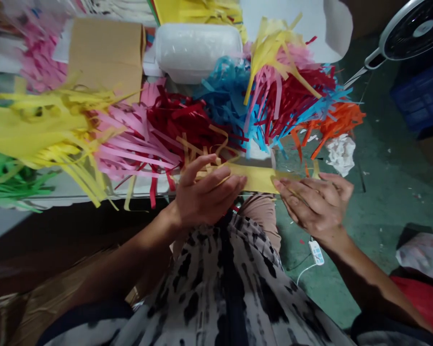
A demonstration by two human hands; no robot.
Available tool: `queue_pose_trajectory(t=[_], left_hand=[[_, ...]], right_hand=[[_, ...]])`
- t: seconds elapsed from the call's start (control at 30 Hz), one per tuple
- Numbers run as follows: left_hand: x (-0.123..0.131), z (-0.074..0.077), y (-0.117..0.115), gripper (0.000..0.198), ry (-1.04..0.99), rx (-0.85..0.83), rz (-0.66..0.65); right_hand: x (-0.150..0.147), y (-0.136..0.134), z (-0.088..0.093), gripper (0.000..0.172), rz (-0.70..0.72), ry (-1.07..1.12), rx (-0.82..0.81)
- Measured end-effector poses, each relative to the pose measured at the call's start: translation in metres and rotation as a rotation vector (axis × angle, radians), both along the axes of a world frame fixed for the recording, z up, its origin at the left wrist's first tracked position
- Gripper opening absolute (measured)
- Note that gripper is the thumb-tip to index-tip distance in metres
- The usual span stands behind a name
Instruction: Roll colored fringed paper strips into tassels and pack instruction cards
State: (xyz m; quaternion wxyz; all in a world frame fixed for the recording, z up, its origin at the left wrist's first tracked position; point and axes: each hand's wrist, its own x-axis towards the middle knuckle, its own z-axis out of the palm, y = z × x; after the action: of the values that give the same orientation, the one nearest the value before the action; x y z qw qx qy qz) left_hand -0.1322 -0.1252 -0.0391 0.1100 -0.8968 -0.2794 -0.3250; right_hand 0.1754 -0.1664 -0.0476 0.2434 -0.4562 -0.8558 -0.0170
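A strip of yellow tissue paper (258, 178) with cut fringe stretches between my two hands at the table's front edge. My left hand (209, 192) is closed on its left part, the fingers bent over the paper, with fringe strands curling up behind them. At the right end, my right hand (315, 202) pinches the paper between thumb and fingers. Just behind my hands lie dark red fringed paper (184, 120), pink fringed paper (133, 137) and blue fringed paper (227, 89).
Yellow fringe (32, 125) and green fringe (10, 180) lie at the left. Orange fringe (341, 122) and crumpled white paper (341, 154) are at the right end. Behind stand a white foam box (198, 48) and a brown paper bag (106, 53). A fan (416, 31) and a power strip (316, 253) are off to the right.
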Motion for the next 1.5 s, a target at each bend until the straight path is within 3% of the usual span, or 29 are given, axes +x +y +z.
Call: queue_pose_trajectory(t=[0.07, 0.13, 0.23, 0.37, 0.5, 0.67, 1.17, 1.27, 1.37, 1.43, 1.5], left_hand=[[-0.001, -0.011, -0.001, 0.027, 0.045, -0.076, -0.026], [-0.002, -0.02, -0.003, 0.024, 0.065, -0.12, -0.033], [-0.006, -0.025, -0.007, 0.017, 0.026, -0.217, -0.031], [-0.006, -0.018, -0.011, 0.005, -0.082, -0.409, 0.071], [0.006, -0.012, -0.012, 0.019, -0.079, -0.52, 0.229], [0.021, -0.009, -0.005, 0.026, 0.026, -0.509, 0.375], [0.026, -0.015, -0.002, 0.021, 0.089, -0.375, 0.43], [0.027, -0.014, -0.005, 0.007, 0.053, -0.277, 0.373], [0.027, -0.012, -0.006, 0.032, 0.079, -0.229, 0.146], [0.026, -0.01, -0.006, 0.042, 0.08, -0.309, 0.019], [0.026, -0.009, -0.006, 0.047, 0.054, -0.402, -0.019]], right_hand=[[-0.002, 0.003, -0.007, 0.042, 0.097, -0.1, 0.172], [-0.005, 0.006, -0.011, 0.038, 0.156, -0.156, 0.217], [-0.009, 0.009, -0.009, 0.028, 0.131, -0.07, 0.071], [-0.013, 0.015, 0.002, 0.006, 0.05, 0.13, -0.219], [-0.019, 0.02, 0.005, 0.017, -0.054, 0.189, -0.328], [-0.03, 0.019, 0.003, 0.029, -0.211, -0.043, -0.252], [-0.042, 0.02, 0.005, 0.039, -0.312, -0.27, -0.225], [-0.045, 0.02, 0.004, 0.039, -0.333, -0.273, -0.209], [-0.044, 0.023, 0.004, 0.039, -0.349, -0.284, -0.232], [-0.043, 0.024, 0.007, 0.038, -0.358, -0.291, -0.258], [-0.04, 0.023, 0.01, 0.031, -0.371, -0.275, -0.235]])
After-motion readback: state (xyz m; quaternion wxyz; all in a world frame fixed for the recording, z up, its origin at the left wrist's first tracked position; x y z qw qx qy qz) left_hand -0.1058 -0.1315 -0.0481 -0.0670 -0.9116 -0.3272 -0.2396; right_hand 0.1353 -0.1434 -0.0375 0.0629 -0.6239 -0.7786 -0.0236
